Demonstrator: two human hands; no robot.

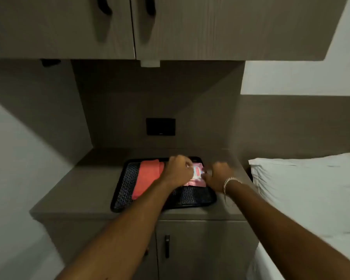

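A black patterned tray [125, 184] lies on a grey-brown counter [79, 190]. On its left part rests a folded coral-red cloth [148, 176]. Over the tray's right part both hands hold a pink packet [196, 174] with a white label. My left hand [178, 168] has its fingers curled round the packet's left side. My right hand [218, 174], a chain bracelet at its wrist, grips the packet's right side. The hands are motion-blurred and hide most of the packet.
Wall cabinets [170, 27] with dark handles hang overhead. A black wall plate [160, 126] sits on the back panel. Below the counter is a cupboard door with a dark handle [167, 246]. A bed with a white pillow [303, 190] stands at the right.
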